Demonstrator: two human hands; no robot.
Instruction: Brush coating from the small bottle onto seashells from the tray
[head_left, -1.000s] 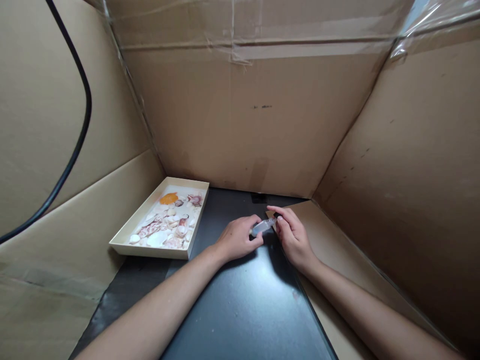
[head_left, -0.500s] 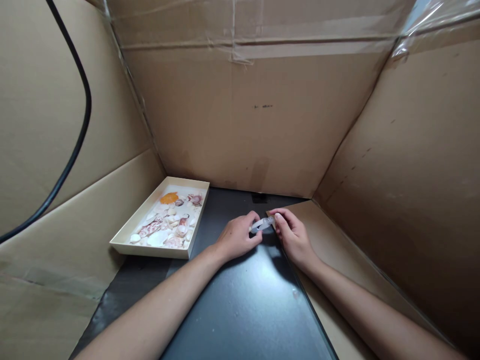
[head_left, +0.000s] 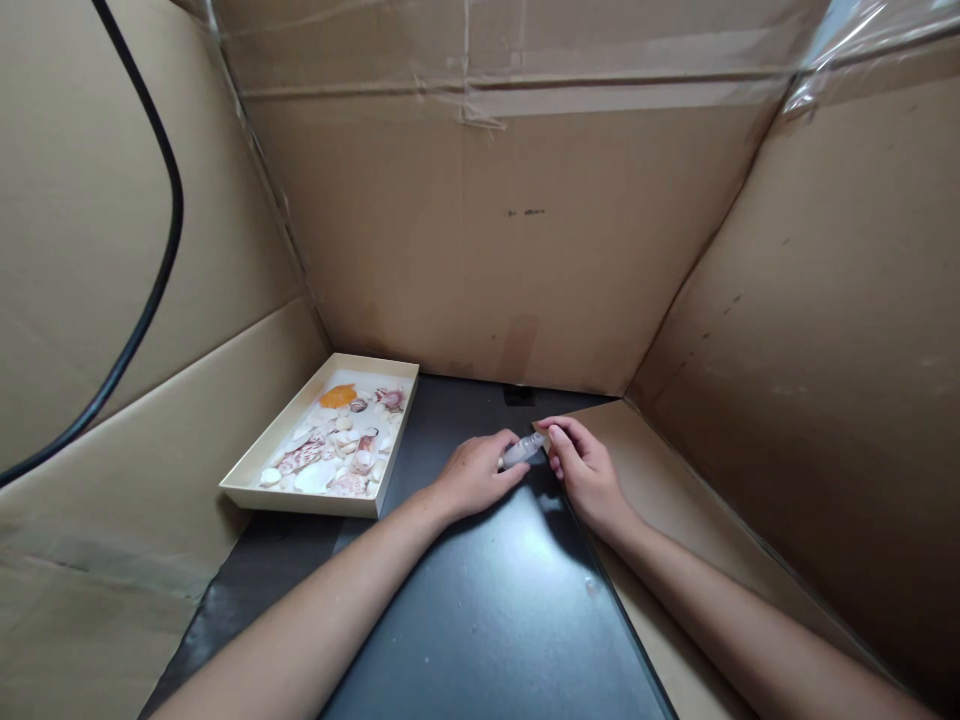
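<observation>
A small see-through plastic bottle (head_left: 520, 452) lies on its side between my two hands, its narrow end pointing right. My left hand (head_left: 476, 472) grips its body, with the thumb along the near side and the fingers along the far side. My right hand (head_left: 581, 470) is closed in a pinch of thumb and index finger at the bottle's narrow end. What sits between those right fingertips is too small to make out. Both hands are low over the dark, shiny tabletop (head_left: 480, 610).
A shallow cream box (head_left: 300, 502) full of seashells stands to the left, with an orange shell (head_left: 338, 397) near its back. Cardboard walls (head_left: 465, 250) enclose the table on three sides. A black cable (head_left: 172, 200) hangs at the left. A cardboard flap (head_left: 637, 440) lies at the right.
The bottle has turned slightly in my left hand, and the left fingers have closed in around it. My right hand has barely moved. The shell box is unchanged.
</observation>
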